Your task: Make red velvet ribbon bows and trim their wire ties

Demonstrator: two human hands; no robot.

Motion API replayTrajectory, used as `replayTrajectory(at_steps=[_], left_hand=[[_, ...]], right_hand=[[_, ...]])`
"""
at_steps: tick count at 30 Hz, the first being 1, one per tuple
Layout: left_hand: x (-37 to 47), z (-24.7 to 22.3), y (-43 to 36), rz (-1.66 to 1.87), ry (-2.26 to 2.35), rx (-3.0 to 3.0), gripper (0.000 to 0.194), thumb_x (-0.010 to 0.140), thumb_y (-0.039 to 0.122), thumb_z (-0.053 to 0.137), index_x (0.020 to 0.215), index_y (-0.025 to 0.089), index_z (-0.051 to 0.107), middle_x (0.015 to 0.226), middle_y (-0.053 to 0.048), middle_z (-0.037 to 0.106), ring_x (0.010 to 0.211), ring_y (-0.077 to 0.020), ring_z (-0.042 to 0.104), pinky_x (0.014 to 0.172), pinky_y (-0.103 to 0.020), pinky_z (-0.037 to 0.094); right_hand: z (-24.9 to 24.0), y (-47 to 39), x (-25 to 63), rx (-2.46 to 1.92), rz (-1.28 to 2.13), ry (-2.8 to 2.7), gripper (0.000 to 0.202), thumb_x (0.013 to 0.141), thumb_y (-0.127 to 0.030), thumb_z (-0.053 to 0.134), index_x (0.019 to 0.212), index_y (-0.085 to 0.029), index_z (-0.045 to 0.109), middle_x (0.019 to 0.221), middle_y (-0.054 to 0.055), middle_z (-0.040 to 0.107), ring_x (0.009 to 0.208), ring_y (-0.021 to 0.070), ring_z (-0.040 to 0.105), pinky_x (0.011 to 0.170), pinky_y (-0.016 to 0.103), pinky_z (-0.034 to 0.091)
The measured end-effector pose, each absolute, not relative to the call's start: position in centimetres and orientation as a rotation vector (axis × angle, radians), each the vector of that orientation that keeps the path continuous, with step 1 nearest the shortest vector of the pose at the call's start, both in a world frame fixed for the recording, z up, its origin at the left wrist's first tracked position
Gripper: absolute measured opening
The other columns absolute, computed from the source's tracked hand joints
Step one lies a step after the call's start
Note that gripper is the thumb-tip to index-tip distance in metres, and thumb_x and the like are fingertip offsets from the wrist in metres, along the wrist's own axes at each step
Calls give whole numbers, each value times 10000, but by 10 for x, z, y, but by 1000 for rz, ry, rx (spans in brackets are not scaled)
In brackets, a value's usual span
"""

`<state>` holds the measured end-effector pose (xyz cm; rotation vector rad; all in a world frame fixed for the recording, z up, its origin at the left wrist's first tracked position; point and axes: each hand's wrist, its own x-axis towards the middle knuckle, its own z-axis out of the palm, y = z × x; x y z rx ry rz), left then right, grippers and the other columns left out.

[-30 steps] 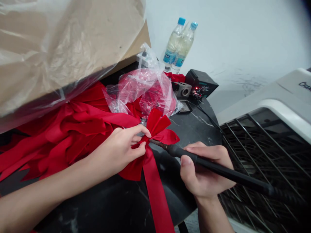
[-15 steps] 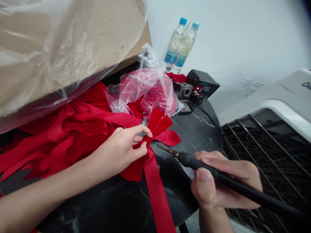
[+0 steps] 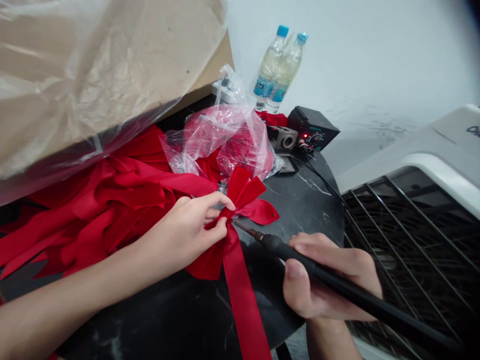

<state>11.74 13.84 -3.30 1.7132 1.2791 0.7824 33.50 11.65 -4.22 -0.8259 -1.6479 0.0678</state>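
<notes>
My left hand [image 3: 198, 222] pinches a red ribbon bow [image 3: 245, 192] at its gathered middle, thumb and forefinger closed on the fabric. One long tail of the bow [image 3: 245, 300] hangs toward me across the dark table. In my right hand [image 3: 333, 277] is a black-handled soldering iron [image 3: 277, 245], gripped between thumb and fingers like a pen. Its metal tip reaches the knot just right of my left fingertips; whether it touches the fabric I cannot tell. A heap of red ribbons [image 3: 112, 200] lies to the left, beside and behind my left forearm.
A plastic-covered cardboard box [image 3: 112, 75] fills the back left. Behind the bow sits a clear bag of red material [image 3: 232, 135]. Two bottles [image 3: 273, 70], an iron stand [image 3: 283, 138] and a lit black control box [image 3: 313, 127] are farther back. A grilled white appliance [image 3: 412, 200] borders the table's right.
My right hand has moved left with the soldering iron, bringing its tip in closer to the bow's knot. My left hand has stayed in place on the bow.
</notes>
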Motion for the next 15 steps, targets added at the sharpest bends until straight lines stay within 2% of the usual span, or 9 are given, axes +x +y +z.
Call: replayTrajectory(at_steps=[7, 15], left_hand=[[116, -34, 139, 756, 1255, 1701, 177, 924, 234, 585, 1084, 198, 652, 652, 68, 686, 578, -93, 617, 647, -174, 509], [118, -32, 135, 788, 1283, 1726, 163, 929, 223, 576, 1072, 203, 652, 637, 77, 652, 560, -80, 598, 642, -163, 484]], right_hand=[[-38, 121, 332, -791, 83, -1692, 225, 687, -108, 638, 890, -201, 611, 657, -49, 580, 477, 124, 631, 419, 231, 518], [-41, 121, 329, -800, 45, -1634, 192, 676, -136, 660, 857, -192, 629, 651, -30, 600, 469, 140, 634, 416, 248, 523]])
